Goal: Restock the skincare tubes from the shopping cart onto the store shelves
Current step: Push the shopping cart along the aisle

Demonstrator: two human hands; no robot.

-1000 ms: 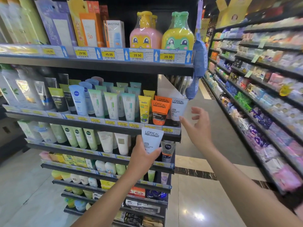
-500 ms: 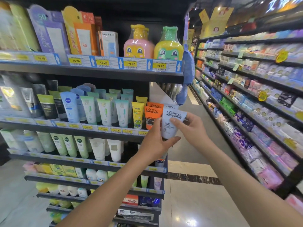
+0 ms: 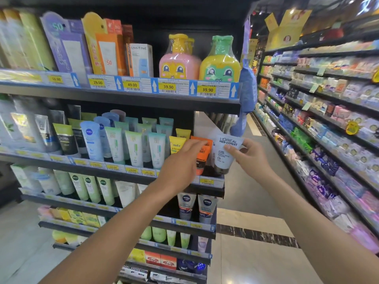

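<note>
At the right end of the second shelf (image 3: pixel 114 174) from the top, the placing step is in hand. The right hand (image 3: pixel 253 159) pinches the white L'Oreal Men Expert tube (image 3: pixel 224 158) near its flat crimped top. The thumb is on the printed face and the other fingers are curled behind, so they are clamped on the tube. The tube hangs cap down and slightly tilted, its dark cap at the shelf's front lip, just above the 30.00 price label (image 3: pixel 207 182). I cannot tell whether it bears on the shelf yet.

The left hand (image 3: pixel 180 163) holds nothing. Its fingers (image 3: pixel 196 143) are stretched out and close together against the orange tubes (image 3: pixel 202 160) just left of the white one, beside the yellow tubes (image 3: pixel 177 144). It seems to be steadying or nudging that row to make a slot. The shopping cart is not in view.

By my judgement this tube is nearly shelved but not released. The next move calls for setting the cap squarely down behind the lip, upright and label forward. The pinch should loosen only once the tube stands. A tube balanced on a small cap will likely tip easily, and the orange neighbours may lean in if the left hand lifts away too soon.
</note>
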